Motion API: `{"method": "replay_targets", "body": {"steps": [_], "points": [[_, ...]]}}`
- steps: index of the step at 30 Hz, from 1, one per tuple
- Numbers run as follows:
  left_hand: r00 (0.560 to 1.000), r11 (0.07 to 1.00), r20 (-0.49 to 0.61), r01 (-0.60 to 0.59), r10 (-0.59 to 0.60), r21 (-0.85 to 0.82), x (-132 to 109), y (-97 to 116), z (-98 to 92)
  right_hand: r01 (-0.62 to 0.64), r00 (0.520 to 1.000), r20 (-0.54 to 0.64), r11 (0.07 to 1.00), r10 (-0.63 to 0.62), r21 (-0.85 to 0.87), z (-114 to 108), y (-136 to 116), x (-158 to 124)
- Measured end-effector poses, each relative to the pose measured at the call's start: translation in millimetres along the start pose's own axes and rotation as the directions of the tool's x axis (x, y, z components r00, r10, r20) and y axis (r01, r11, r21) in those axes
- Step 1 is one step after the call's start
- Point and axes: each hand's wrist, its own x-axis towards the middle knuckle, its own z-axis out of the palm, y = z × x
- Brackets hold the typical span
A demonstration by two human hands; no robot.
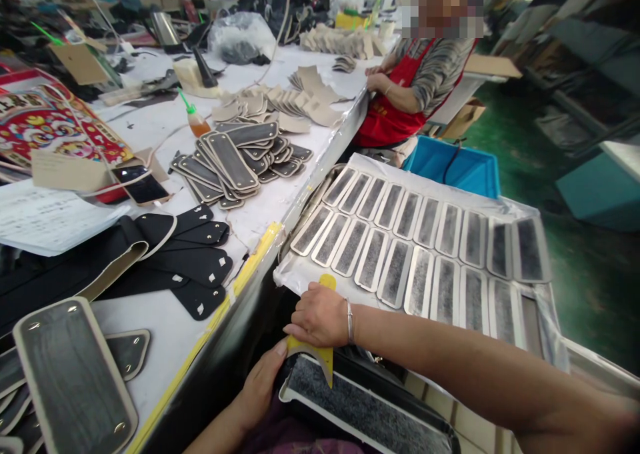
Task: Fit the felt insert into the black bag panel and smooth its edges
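Observation:
My right hand (320, 314), with a bracelet at its wrist, grips a yellow plastic scraper (325, 364). One end of the scraper shows above the fist; its pointed, curved edge meets the near end of a long dark panel with a white border (370, 401). That panel lies over my lap on black material. My left hand (263, 384) is closed at the panel's near end, its thumb beside the scraper; the other fingers are partly hidden. Just beyond, two rows of similar pale-edged dark panels (393, 277) lie on a covered board (295, 277).
On the worktable (160, 347) at left lie finished dark pieces with rivets (75, 374), black straps (200, 261), a phone (143, 184) and a heap of riveted pieces (230, 161). An orange glue bottle (199, 122) stands behind. A co-worker in a red apron (395, 107) sits near a blue bin (450, 164).

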Motion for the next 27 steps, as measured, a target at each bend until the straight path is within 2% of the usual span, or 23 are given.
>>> {"method": "replay_targets", "body": {"steps": [2, 7, 9, 12, 15, 18, 24, 27], "points": [[0.999, 1.000, 0.023, -0.026, 0.026, -0.003, 4, 12, -2.4, -0.063, 0.998, 0.024, 0.998, 0.063, -0.014, 0, -5, -6], [0.980, 0.959, 0.186, -0.017, 0.073, -0.284, 15, 42, -6.8, -0.281, 0.960, 0.017, 0.960, 0.280, 0.011, -1, -23, -28], [0.974, 0.947, 0.217, 0.008, 0.065, -0.320, 17, 44, -9.8, -0.357, 0.933, 0.050, 0.934, 0.357, -0.010, -4, -31, -36], [0.943, 0.923, 0.329, 0.090, 0.042, -0.375, 17, 42, -19.0, -0.430, 0.894, 0.109, 0.901, 0.434, -0.062, -8, -39, -41], [0.928, 0.868, 0.369, 0.150, 0.041, -0.474, 18, 43, -30.7, -0.459, 0.871, 0.140, 0.881, 0.471, -0.115, -11, -44, -43], [0.926, 0.863, 0.378, 0.174, 0.021, -0.474, 25, 50, -38.4, -0.462, 0.865, 0.140, 0.874, 0.481, -0.151, -13, -46, -43], [0.869, 0.837, 0.495, 0.275, -0.005, -0.473, 36, 61, -41.4, -0.447, 0.874, 0.130, 0.879, 0.469, -0.164, -16, -50, -44], [0.866, 0.849, 0.499, 0.287, -0.032, -0.444, 36, 65, -39.8, -0.442, 0.880, 0.116, 0.884, 0.460, -0.153, -12, -51, -43]]}}
